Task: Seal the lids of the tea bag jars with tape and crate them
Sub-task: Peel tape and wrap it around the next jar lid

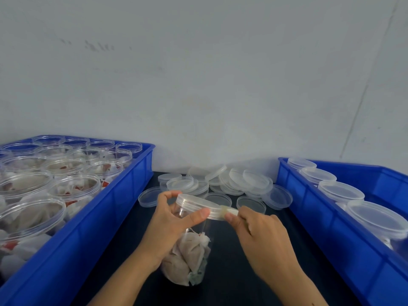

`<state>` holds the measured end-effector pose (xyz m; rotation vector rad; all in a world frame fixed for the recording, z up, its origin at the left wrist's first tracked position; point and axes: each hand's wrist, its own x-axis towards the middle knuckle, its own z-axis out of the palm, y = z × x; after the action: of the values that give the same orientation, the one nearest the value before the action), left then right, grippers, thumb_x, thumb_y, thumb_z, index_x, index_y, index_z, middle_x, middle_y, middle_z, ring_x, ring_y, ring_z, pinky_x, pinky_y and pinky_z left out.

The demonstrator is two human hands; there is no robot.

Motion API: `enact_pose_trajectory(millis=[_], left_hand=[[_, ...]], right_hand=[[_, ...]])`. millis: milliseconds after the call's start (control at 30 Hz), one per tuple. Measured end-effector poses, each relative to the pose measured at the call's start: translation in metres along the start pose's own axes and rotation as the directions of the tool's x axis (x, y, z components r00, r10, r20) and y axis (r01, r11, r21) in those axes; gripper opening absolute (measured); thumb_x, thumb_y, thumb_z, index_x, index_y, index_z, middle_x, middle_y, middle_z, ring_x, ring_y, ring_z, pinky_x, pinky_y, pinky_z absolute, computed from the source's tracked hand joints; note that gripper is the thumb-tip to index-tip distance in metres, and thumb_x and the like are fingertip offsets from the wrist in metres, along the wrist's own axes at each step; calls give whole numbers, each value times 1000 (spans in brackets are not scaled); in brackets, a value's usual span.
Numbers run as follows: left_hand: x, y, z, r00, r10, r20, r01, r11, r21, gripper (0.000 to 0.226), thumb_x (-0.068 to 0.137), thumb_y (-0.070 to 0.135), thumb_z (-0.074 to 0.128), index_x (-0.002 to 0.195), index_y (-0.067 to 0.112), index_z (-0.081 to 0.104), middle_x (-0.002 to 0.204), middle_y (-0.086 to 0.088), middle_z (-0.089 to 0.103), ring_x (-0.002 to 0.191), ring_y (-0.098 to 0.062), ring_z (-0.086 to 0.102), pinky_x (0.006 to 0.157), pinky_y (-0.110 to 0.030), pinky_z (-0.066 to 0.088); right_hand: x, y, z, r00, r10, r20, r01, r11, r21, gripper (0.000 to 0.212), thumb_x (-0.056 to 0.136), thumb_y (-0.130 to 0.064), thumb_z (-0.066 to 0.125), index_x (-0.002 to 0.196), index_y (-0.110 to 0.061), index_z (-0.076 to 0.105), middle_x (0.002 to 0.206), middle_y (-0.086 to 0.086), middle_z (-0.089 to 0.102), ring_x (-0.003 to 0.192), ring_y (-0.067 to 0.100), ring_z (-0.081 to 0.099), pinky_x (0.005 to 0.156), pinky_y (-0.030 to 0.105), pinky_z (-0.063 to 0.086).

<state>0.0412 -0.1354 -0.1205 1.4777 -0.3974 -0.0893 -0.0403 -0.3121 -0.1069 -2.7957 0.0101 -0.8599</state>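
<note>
Clear plastic jar (189, 237) held over the dark table (231, 290), tape strip (229, 211) at its lid (196, 204).

Left hand (170, 219) has its grip curled round the jar's neck, thumb pressed along the lid's rim, tea bags (187, 259) bunched at the jar's bottom. Right hand (260, 235) pinches the pale tape just beside the lid's right edge. Loose clear lids (220, 182) lie heaped toward the table's far edge, against a pale grey wall (198, 74). Left blue crate (92, 217) carries open filled jars (55, 180); right blue crate (331, 228) carries lidded jars (344, 195). No writing can be read.
</note>
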Motion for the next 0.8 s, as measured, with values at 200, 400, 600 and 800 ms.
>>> enact_pose_trajectory(millis=[200, 400, 600, 800], left_hand=[[-4, -1, 3, 1000, -28, 3, 28, 999, -40, 85, 42, 51, 81, 114, 25, 45, 105, 0, 72, 91, -7, 70, 79, -24, 50], [-4, -1, 5, 999, -37, 31, 38, 998, -47, 81, 44, 52, 79, 113, 25, 44, 108, 3, 70, 93, -7, 70, 74, -19, 50], [-8, 0, 7, 998, 50, 32, -50, 999, -1, 70, 53, 56, 72, 108, 18, 50, 101, 2, 71, 90, -3, 68, 73, -17, 50], [-11, -3, 8, 985, 174, 19, -171, 929, 328, 68, 73, 75, 42, 131, 41, 47, 121, 22, 57, 108, 7, 56, 87, -14, 41]], right_hand=[[-2, -6, 6, 998, 49, -40, -51, 997, -65, 63, 78, -67, -7, 76, -28, 42, 60, -8, 46, 56, 8, 43, 74, 25, 31], [-5, -14, 7, 991, 130, -31, -133, 986, -101, 49, 87, -63, 4, 80, -31, 41, 63, -9, 49, 56, 6, 43, 77, 25, 36], [-6, -20, 10, 985, 171, -10, -171, 976, -133, 46, 95, -58, 9, 85, -29, 43, 73, -10, 52, 67, 7, 52, 79, 26, 40], [-7, -26, 7, 981, 189, -37, -192, 968, -160, 45, 95, -60, 11, 82, -28, 40, 73, -12, 48, 64, 7, 44, 64, 23, 29]])
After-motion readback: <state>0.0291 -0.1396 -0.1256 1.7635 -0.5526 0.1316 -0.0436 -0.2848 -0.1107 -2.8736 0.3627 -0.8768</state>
